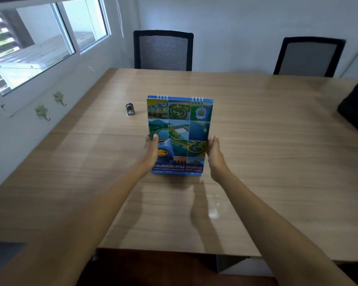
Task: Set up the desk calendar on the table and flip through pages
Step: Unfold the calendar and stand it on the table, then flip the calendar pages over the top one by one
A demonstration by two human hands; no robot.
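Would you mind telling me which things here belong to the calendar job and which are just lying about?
Part of the job:
calendar
left hand
right hand
table

Just lying about:
small metal object
two chairs
dark object at the table's right edge

Setting: small office or meeting room | Evidence: long wood-grain table [256,120]; two black mesh-backed chairs [163,50] set at far side against white wall; sliding window [50,42] at left; leaf-shaped wall hooks [59,98] mounted beneath it.
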